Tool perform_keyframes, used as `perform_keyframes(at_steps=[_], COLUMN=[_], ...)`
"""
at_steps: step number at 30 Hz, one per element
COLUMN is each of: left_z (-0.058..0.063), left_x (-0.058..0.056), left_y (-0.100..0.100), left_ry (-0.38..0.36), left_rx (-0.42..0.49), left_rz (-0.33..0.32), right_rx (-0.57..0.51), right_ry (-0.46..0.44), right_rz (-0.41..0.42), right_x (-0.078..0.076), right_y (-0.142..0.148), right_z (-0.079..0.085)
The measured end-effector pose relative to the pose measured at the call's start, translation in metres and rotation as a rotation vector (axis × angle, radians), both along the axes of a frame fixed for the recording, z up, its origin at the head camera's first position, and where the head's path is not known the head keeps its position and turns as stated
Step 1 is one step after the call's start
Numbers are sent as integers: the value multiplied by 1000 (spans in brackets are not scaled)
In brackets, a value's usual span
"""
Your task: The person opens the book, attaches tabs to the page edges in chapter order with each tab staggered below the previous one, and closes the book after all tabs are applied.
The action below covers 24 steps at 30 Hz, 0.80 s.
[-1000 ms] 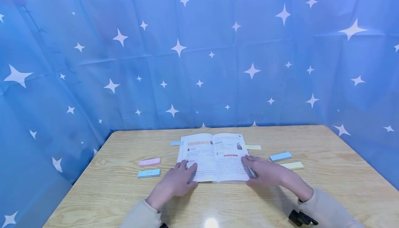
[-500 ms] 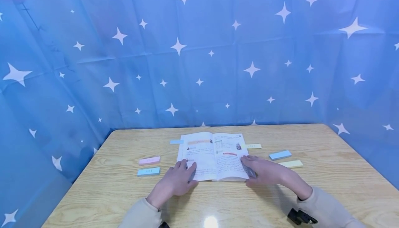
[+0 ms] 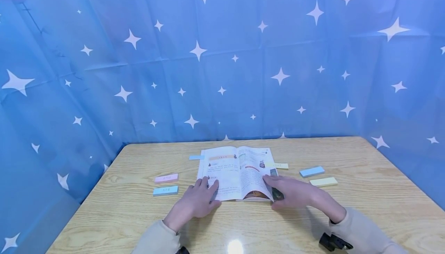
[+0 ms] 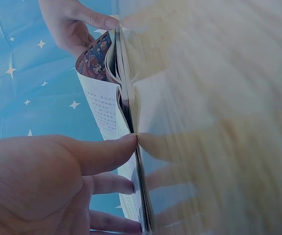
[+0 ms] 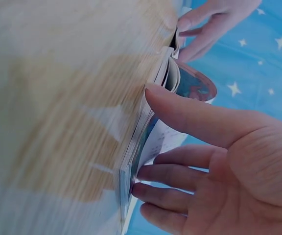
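Open book [image 3: 236,175], far-middle of counter [image 3: 114,215]: right page [image 3: 251,169] now bowed up, flatter earlier.
Your left hand [image 3: 198,200] spread on left page [image 3: 224,168]; your right hand [image 3: 293,192], loosely extended, touching the book's right side.

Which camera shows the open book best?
The head view: it shows the open book from above, both pages visible. Both wrist views are nearly edge-on, showing its page edges, one curled page and little print.
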<state>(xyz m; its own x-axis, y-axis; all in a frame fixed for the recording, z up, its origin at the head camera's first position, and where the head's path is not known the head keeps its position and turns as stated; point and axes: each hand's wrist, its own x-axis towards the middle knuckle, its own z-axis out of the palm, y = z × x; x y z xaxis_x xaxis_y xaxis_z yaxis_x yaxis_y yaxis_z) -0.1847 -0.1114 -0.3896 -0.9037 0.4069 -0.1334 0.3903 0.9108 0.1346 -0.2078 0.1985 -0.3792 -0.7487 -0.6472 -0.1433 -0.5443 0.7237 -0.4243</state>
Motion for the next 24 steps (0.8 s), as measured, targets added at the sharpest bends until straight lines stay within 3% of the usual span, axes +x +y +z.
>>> perform_keyframes(at_steps=[13, 24], left_z=[-1, -1], left_x=[-1, 0], left_y=[1, 1], left_ry=[-8, -1], left_rx=[-1, -13], left_rz=[5, 1], right_rx=[-44, -103], right_ry=[-19, 85], right_rz=[-22, -8], right_x=[0, 2], right_y=[-5, -11], right_z=[-4, -4])
